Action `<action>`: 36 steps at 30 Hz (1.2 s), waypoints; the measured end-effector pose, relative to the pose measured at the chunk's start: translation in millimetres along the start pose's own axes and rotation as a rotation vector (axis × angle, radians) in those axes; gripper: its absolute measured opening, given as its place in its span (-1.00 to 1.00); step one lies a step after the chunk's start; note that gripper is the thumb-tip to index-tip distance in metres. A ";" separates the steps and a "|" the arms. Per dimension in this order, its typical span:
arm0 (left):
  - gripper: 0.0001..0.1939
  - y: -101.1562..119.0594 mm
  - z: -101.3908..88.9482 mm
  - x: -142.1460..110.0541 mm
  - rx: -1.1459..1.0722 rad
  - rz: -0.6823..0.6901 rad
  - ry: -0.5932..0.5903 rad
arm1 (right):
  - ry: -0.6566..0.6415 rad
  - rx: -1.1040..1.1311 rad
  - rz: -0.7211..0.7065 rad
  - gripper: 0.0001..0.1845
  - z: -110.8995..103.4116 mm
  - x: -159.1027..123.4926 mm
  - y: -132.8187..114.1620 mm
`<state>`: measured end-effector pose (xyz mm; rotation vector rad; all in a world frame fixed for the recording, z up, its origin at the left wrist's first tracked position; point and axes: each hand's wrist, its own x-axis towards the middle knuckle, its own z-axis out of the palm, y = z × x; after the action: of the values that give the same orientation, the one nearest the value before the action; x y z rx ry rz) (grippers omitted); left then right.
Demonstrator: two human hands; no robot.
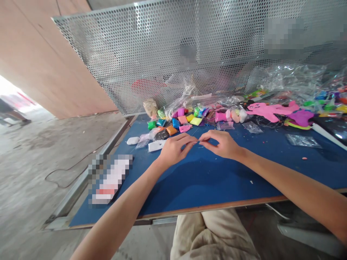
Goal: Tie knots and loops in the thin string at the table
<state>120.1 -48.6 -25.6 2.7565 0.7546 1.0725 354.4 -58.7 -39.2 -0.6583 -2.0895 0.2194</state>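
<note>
Above the blue tabletop (184,191), my left hand (176,150) and my right hand (221,144) meet fingertip to fingertip. Each pinches with thumb and fingers. A tiny thin dark bit shows between the fingertips, too small to name. Just behind my left hand lies a white case-like object (156,145), partly covered by the hand. Small colored packets, among them an orange packet (171,130), a pink packet (185,128) and a yellow packet (195,121), are heaped beyond my hands.
A perforated metal panel (162,47) rises behind the table. Pink flat figure (267,111) and clear plastic wrappers (292,81) lie at the back right. A small white rounded object (133,141) and a blurred-out flat item (115,177) are on the left. A dark glossy object (332,126) sits far right.
</note>
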 end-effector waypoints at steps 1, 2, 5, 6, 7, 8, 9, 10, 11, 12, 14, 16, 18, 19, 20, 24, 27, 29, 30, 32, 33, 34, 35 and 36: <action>-0.80 -0.2 0.5 -0.2 0.005 0.008 -0.003 | -0.005 0.022 0.006 -0.89 0.3 0.0 -0.5; -0.80 -0.4 0.9 -0.2 0.009 0.015 -0.010 | -0.009 0.043 0.014 -0.89 0.4 -0.1 -0.9; -0.78 -0.7 1.5 -0.4 0.025 0.038 -0.038 | -0.034 0.113 0.053 -0.89 0.3 -1.2 -2.1; -0.77 -0.9 1.3 -0.4 0.034 0.043 -0.043 | -0.053 0.137 0.070 -0.88 0.1 -1.6 -2.4; -0.77 -1.2 1.0 -0.4 0.047 0.049 -0.045 | -0.082 0.160 0.087 -0.86 0.0 -2.0 -2.7; -0.78 -1.7 0.5 -0.3 0.062 0.054 -0.047 | -0.114 0.181 0.105 -0.84 -0.1 -2.3 -2.7; -0.79 -2.2 -0.1 -0.1 0.078 0.056 -0.050 | -0.145 0.198 0.123 -0.82 -0.2 -2.5 -2.6; -0.79 -2.7 -0.8 0.4 0.094 0.053 -0.054 | -0.171 0.210 0.140 -0.82 -0.1 -2.6 -2.2; -0.80 -3.3 -1.4 1.0 0.108 0.049 -0.062 | -0.193 0.218 0.154 -0.82 0.1 -2.6 -1.6; -0.80 -3.8 -1.7 1.6 0.114 0.043 -0.075 | -0.210 0.222 0.166 -0.83 0.5 -2.6 -0.8; -0.79 -5.0 -1.2 2.8 0.085 0.019 -0.101 | -0.240 0.232 0.186 -0.82 1.8 -2.8 1.0; -0.75 -6.4 1.7 2.9 -0.021 -0.037 -0.129 | -0.279 0.257 0.213 -0.79 3.5 -3.4 2.2; -0.70 -8.4 6.9 1.6 -0.168 -0.145 -0.156 | -0.305 0.290 0.249 -0.78 5.2 -4.0 2.5; -0.67 -9.8 10.1 0.5 -0.236 -0.210 -0.168 | -0.316 0.304 0.264 -0.78 5.9 -4.3 2.6; -0.64 -11.4 13.4 -0.7 -0.294 -0.274 -0.180 | -0.327 0.314 0.275 -0.79 6.5 -4.4 2.9; -0.57 -18.6 23.7 -4.0 -0.459 -0.409 -0.211 | -0.373 0.298 0.304 -0.78 6.7 -3.6 8.4; -0.55 -21.5 26.5 -3.8 -0.509 -0.449 -0.224 | -0.377 0.271 0.322 -0.75 6.6 -3.6 16.9; -0.55 -21.7 26.7 -3.0 -0.546 -0.490 -0.234 | -0.372 0.282 0.329 -0.76 7.6 -4.2 22.3; -0.55 -21.6 26.6 -2.6 -0.570 -0.514 -0.241 | -0.367 0.292 0.331 -0.76 8.4 -4.6 24.5; -0.56 -21.5 26.1 -1.8 -0.612 -0.553 -0.260 | -0.354 0.314 0.337 -0.77 10.4 -5.3 27.6; -0.57 -21.6 25.8 -1.5 -0.626 -0.563 -0.271 | -0.345 0.324 0.340 -0.77 11.4 -5.6 28.6; -0.57 -21.9 25.5 -1.2 -0.636 -0.567 -0.283 | -0.338 0.331 0.342 -0.78 12.3 -5.8 29.1; -0.58 -22.2 25.2 -1.1 -0.642 -0.567 -0.293 | -0.332 0.334 0.343 -0.78 13.1 -5.8 29.4; -0.58 -22.6 24.8 -1.0 -0.649 -0.566 -0.301 | -0.326 0.334 0.341 -0.79 13.8 -5.8 29.4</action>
<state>126.4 -27.0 -50.5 1.9234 0.8683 0.6147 356.7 -35.8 -62.8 -0.8095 -2.1592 0.9004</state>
